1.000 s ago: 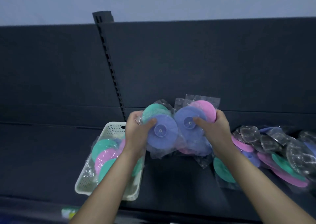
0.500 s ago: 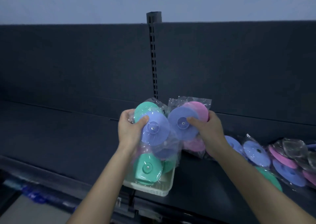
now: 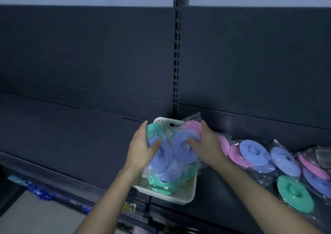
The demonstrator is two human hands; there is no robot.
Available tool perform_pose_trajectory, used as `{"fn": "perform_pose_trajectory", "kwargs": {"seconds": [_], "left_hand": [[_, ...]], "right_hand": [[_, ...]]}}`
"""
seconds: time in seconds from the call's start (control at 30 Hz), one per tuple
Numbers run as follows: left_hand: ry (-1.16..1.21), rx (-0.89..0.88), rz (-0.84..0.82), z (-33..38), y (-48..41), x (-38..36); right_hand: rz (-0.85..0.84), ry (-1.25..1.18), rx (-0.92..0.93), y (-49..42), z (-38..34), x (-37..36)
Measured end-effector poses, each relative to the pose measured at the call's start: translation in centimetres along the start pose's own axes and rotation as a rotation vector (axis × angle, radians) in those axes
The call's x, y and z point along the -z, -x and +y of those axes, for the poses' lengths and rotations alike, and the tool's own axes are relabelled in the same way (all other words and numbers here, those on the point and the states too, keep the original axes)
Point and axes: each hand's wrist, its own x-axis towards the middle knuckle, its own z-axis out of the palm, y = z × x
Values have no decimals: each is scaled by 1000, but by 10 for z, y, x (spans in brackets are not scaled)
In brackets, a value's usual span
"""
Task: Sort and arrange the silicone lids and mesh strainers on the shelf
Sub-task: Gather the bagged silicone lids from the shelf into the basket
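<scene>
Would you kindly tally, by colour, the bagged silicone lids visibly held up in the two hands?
Purple lids: 2
Green lid: 1
Pink lid: 1
Total: 4

the basket is white with a perforated wall. bagged lids show blue, mint green and pink. the shelf is dark grey, the slotted upright dark too.

Dark shelf: one white perforated basket stood at its front edge, below the slotted upright. To the basket's right, bagged silicone lids in pink, blue and green lay overlapping along the shelf.
</scene>
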Motion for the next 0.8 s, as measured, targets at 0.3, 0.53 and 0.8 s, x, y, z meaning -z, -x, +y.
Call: {"fn": "perform_pose_trajectory", "kwargs": {"seconds": [0.3,0.53,0.8], "left_hand": [[-427,-97,-210,-26,-9,-12],[-593,-105,-241,-32,-11,-15],[-338,-121,-165,-16,9,-1]], "right_hand": [[-123,358,108,-15,8,-11],[-146,465,124,-28,19,-19],[16,489,273,19,24,-15]]}}
